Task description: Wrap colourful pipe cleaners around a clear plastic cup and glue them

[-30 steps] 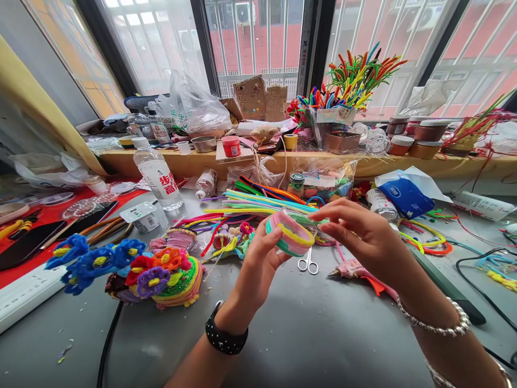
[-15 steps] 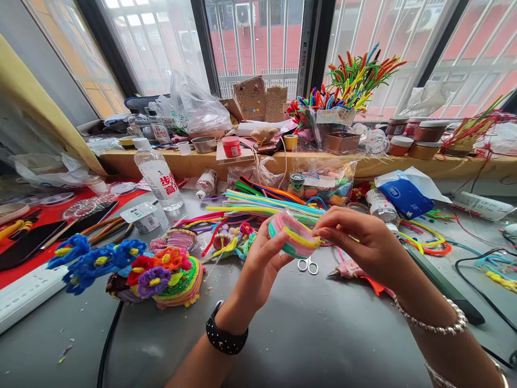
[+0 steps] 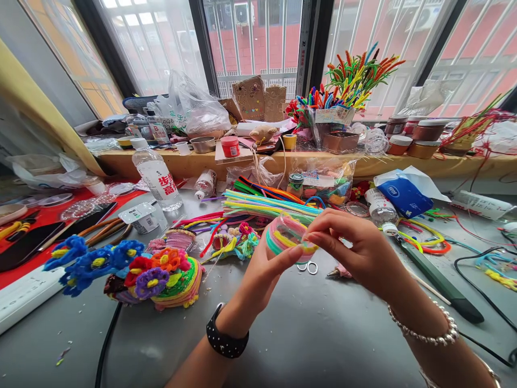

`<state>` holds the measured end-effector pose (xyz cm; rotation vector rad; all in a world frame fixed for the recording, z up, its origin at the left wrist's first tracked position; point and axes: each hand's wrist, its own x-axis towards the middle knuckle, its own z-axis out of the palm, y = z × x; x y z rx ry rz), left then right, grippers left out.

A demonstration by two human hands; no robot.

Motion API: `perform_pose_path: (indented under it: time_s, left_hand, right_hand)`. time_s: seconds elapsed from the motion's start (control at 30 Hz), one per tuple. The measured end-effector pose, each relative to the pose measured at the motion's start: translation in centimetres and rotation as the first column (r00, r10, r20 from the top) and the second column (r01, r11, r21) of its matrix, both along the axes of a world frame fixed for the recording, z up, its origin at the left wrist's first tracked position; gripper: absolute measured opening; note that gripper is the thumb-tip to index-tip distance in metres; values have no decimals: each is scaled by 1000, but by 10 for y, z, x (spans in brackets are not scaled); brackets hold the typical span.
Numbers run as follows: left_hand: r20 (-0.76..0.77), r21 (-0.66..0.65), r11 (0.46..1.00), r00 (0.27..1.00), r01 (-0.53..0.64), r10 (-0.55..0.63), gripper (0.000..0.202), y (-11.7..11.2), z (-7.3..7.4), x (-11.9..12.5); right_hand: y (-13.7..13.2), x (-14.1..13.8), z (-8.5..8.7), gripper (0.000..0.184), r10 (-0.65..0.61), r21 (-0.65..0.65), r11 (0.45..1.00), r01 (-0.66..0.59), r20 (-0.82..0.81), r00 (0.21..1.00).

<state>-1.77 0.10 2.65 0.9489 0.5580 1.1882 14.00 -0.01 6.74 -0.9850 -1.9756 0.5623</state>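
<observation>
A cluttered grey table [image 3: 307, 334] under a barred window, with both hands holding a ring of coloured fuzzy wire above it.

The ring [image 3: 281, 237], banded in pink, green and yellow, is held in the air over the middle of the table, just above the scissors [image 3: 307, 266] that lie flat there. The left hand [image 3: 262, 272] grips it from below and from the left, fingers curled behind it and the thumb pressed on its lower edge. The right hand [image 3: 355, 248] pinches its right rim between thumb and forefinger, with the other fingers bent loosely. Behind the ring lies a heap of fuzzy wires [image 3: 266, 203]. A water bottle [image 3: 157, 175] stands to the left, well apart, and a bunch of wire flowers [image 3: 161, 272] lies nearer on that side.
</observation>
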Motion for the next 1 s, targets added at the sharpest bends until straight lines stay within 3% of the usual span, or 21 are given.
perform_pose_path:
  time_s: [0.1,0.3,0.5,0.7,0.87,1.0]
  left_hand:
    - [47,18,999,998,48,-49,31,0,0,-3]
    - [242,-20,981,953,194,-184,33,3,4,-9]
    - [366,-97,983,924,158,-113,31,5,6,-8]
    - [386,-94,975,910,201,-150,42,5,5,-8]
    - [326,-215,974,945,67,7,27,8,5,-6]
    - [293,-290,954,941,-81,169,36,12,10,-8]
  right_hand:
    - [-3,1,1,17,-31,20,999,31,-36,999]
    - [-2,14,6,21,-198,90,975,204,-75,977]
    - [-9,26,15,26,-111,178,980,83,154,982]
    - [-12,24,15,9,-124,282,959,35,303,945]
    - [-8,24,13,11,-223,357,927,113,286,932]
    - [-9,35,10,15,-335,320,911,261,206,919]
